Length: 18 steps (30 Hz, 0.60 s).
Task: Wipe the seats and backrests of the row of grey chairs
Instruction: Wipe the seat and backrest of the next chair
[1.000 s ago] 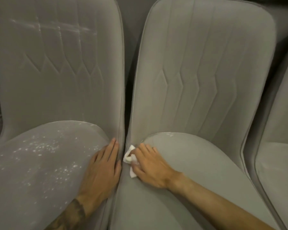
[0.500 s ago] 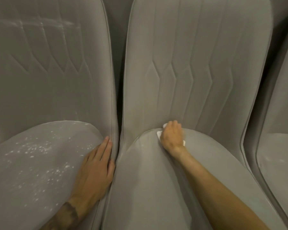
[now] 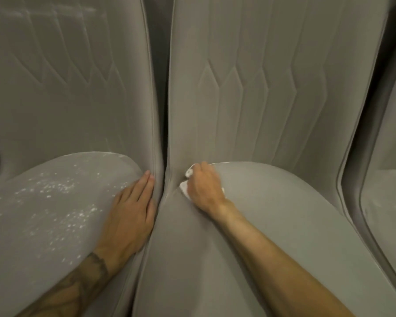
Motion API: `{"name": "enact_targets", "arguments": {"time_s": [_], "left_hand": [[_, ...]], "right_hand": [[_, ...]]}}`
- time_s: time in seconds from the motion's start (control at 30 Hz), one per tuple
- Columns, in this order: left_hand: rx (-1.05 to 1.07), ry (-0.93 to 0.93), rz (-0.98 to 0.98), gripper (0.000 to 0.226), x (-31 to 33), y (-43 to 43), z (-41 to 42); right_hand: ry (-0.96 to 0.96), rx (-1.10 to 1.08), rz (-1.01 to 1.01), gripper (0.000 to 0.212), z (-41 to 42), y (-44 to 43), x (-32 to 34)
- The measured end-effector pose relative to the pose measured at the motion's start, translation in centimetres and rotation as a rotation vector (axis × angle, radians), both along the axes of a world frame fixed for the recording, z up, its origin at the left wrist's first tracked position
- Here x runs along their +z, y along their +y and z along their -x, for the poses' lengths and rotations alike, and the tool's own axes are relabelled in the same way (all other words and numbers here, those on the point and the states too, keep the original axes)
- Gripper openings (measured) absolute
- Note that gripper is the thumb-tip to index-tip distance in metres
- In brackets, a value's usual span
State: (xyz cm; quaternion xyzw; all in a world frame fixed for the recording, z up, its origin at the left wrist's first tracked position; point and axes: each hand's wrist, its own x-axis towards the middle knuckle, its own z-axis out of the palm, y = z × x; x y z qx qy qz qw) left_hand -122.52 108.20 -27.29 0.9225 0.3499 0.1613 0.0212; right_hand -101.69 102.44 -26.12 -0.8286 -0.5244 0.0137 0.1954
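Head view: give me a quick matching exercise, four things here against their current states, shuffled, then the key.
Column one
1. left hand
2. right hand
3. left seat
4. middle seat

Column two
A. grips a white cloth
B. speckled with white flecks
C. lies flat, fingers straight, on the left seat's edge
D. plain grey, cloth pressed at its back left corner

Pairs: 1-C, 2-A, 3-B, 4-D

Left hand (image 3: 128, 211) flat, fingers (image 3: 145, 182) straight; right hand (image 3: 205, 187) curled, gripping cloth (image 3: 183, 188).
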Motion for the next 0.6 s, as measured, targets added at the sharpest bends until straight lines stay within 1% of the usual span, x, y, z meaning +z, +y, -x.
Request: {"name": "enact_targets", "arguments": {"time_s": [0.03,0.1,0.13,0.17,0.2,0.23,0.3,0.33,0.37,0.5,0.6], "left_hand": [[0.005,0.007,0.008,0.064,0.1,-0.1,0.0],[0.008,0.02,0.018,0.066,0.3,-0.2,0.1],[0.002,0.021,0.017,0.067,0.3,-0.2,0.2],[-0.005,0.018,0.018,0.067,0.4,-0.2,0.2],[-0.008,0.013,0.024,0.066,0.5,-0.3,0.3],[-0.013,0.005,0.03,0.066,0.5,-0.2,0.4],[-0.02,-0.012,0.035,0.066,0.5,-0.2,0.4],[-0.024,-0.01,0.027,0.065,0.6,-0.2,0.4],[-0.03,-0.006,0.012,0.064,0.6,-0.2,0.4],[-0.038,0.02,-0.001,0.058,0.3,0.2,0.6],[-0.099,0.052,0.002,0.059,0.5,0.7,1.2]], "right_hand": [[-0.047,0.052,-0.013,0.032,1.8,-0.7,0.1],[-0.123,0.255,-0.056,0.033,4.3,-2.8,0.5],[-0.109,0.363,-0.088,0.033,4.8,-3.8,0.8],[-0.049,0.412,-0.1,0.031,4.7,-4.3,1.1],[-0.026,0.391,-0.072,0.026,4.0,-4.2,1.3],[-0.021,0.313,-0.059,0.026,3.1,-3.9,1.7],[-0.047,0.052,0.019,0.037,1.0,-2.6,1.8],[-0.065,-0.052,0.062,0.038,0.6,-2.2,1.6],[-0.09,-0.103,0.078,0.037,0.9,-1.5,1.3],[-0.193,-0.053,0.132,0.039,5.7,-0.4,0.4],[-0.223,0.041,0.104,0.047,9.3,-1.6,1.1]]}}
